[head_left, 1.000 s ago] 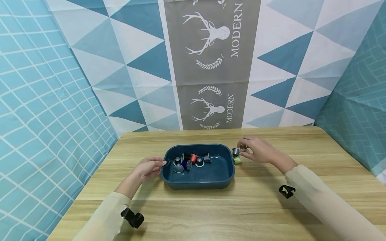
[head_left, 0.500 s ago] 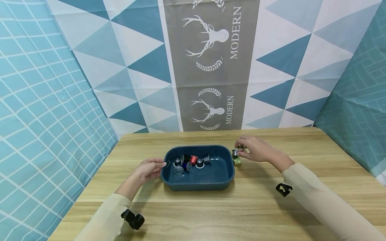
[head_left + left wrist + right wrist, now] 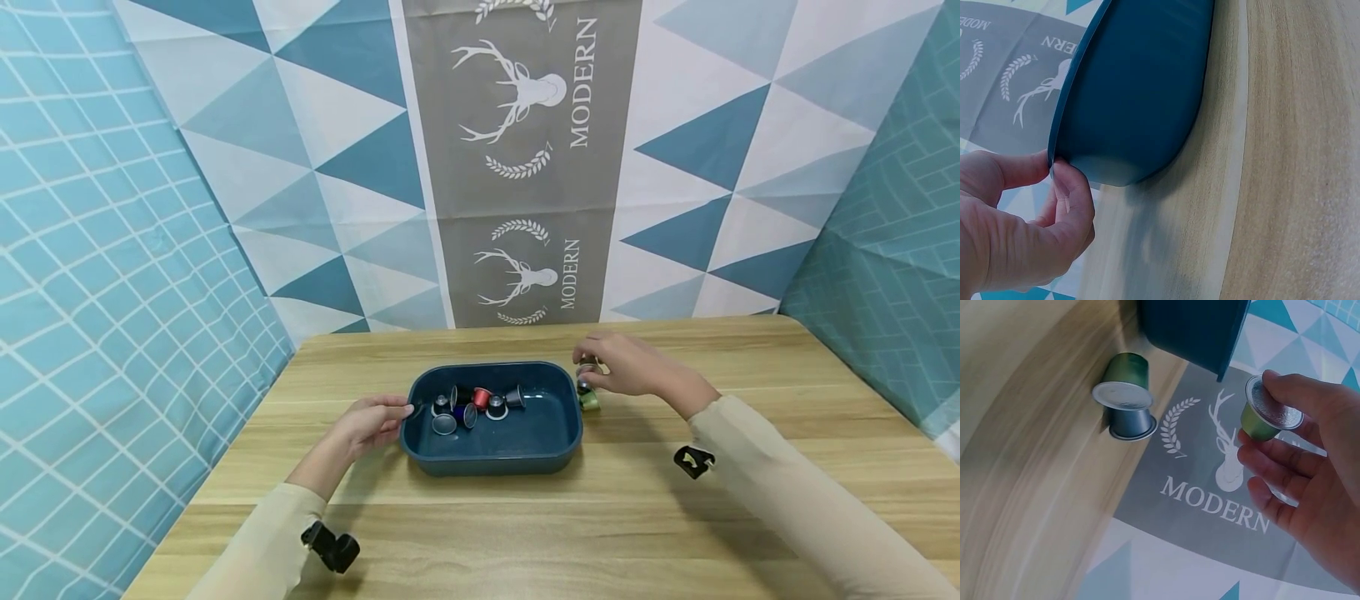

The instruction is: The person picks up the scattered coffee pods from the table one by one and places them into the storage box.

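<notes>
My left hand pinches the rim of a dark blue tub at its left end, thumb on one side and fingers on the other, as the left wrist view shows. Coffee capsules lie in the tub's left and middle part, among them a red capsule and a dark blue capsule. Beyond the tub's right end, my right hand holds a green coffee capsule with a foil lid between thumb and fingers, raised off the table. Below it, another green capsule touches a grey-blue capsule on the table.
The wood-grain table extends around the tub. A patterned cloth with deer prints hangs behind the table's far edge. Tiled-pattern cloths hang at the left and right sides.
My right hand has lifted the green capsule and moved left, toward the tub's right end. The left hand keeps its place on the rim.
</notes>
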The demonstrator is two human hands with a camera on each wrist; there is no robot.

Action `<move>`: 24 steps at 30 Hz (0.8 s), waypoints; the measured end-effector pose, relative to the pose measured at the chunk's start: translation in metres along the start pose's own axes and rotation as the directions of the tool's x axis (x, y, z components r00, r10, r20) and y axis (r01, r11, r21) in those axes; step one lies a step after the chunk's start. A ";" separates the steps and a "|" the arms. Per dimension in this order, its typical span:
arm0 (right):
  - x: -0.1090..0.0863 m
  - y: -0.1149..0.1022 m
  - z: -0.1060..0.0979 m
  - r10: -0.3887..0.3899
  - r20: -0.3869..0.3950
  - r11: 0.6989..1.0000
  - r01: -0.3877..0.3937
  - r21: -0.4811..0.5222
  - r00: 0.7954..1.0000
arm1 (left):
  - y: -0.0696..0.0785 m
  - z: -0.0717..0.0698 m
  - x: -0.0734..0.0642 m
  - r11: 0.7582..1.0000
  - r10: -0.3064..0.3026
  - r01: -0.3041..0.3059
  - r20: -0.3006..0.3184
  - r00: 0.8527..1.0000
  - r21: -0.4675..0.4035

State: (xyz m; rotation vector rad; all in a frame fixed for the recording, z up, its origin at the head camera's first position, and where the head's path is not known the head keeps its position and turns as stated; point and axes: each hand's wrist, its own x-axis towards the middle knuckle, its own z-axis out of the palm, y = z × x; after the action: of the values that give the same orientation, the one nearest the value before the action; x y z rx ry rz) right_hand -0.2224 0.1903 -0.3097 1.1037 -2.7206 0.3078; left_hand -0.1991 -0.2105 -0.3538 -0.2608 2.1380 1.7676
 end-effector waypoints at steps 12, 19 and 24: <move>0.017 -0.013 -0.008 0.013 0.062 1.000 -0.013 -0.003 0.998 | -0.002 0.000 0.001 1.000 0.009 -0.009 0.010 1.000 -0.018; 0.030 -0.023 -0.010 -0.024 0.071 0.999 0.025 -0.020 0.997 | -0.002 -0.001 -0.001 1.000 0.005 -0.005 0.009 1.000 0.002; 0.037 -0.028 -0.010 -0.038 0.075 0.999 0.039 -0.013 0.996 | -0.002 -0.001 -0.001 1.000 0.007 -0.007 0.010 1.000 0.007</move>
State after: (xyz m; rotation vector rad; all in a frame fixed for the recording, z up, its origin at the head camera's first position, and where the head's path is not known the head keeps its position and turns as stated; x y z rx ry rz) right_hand -0.2282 0.1488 -0.2872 1.1853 -2.7576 0.2457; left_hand -0.1970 -0.2120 -0.3552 -0.2432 2.1409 1.7607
